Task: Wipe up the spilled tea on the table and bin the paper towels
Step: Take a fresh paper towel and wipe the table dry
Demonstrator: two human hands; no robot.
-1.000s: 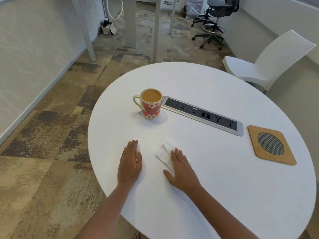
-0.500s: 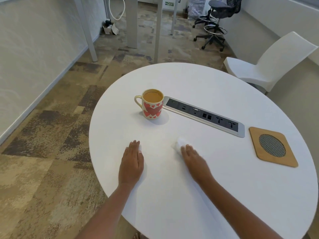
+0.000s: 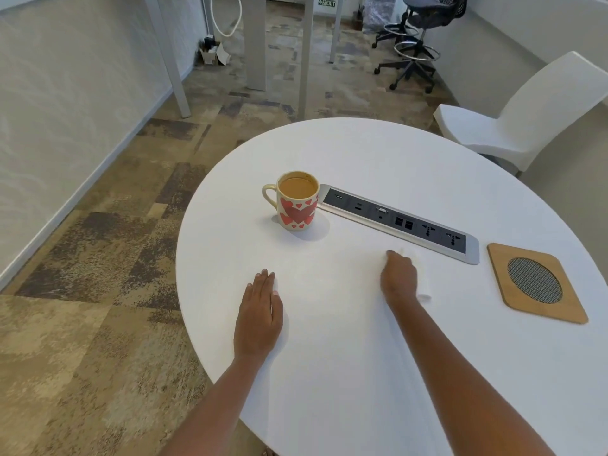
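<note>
two hands are resting on the round white table (image 3: 427,373). left hand (image 3: 259,312) is lying flat, palm down, fingers straight and together, gripping nothing, near the table's left edge. right hand (image 3: 399,278) is pressing down on a white paper towel (image 3: 422,274), fingers curled over it; the hand is blurred so exact finger positions are hard to make out. the towel is mostly hidden under the hand, with bits sticking out on the hand's right side and past the fingertips. it is sitting on the tabletop just in front of the grey power socket strip (image 3: 399,222), near the strip's right end, not clearly touching it. spilled tea is not showing anywhere on the white surface, so cannot tell whether any wet patch is lying under the towel.

mug (image 3: 297,200) with red hearts is standing upright behind and between the hands, handle pointing left, filled with milky tea, sitting just beside the strip's left end. wooden coaster (image 3: 536,283) with a round mesh centre is lying to the right of the towel, apart from it. white chair (image 3: 523,115) is standing beyond the table on the right; black office stool (image 3: 416,44) is standing further back. patterned carpet (image 3: 92,291) is covering the floor on the left.
</note>
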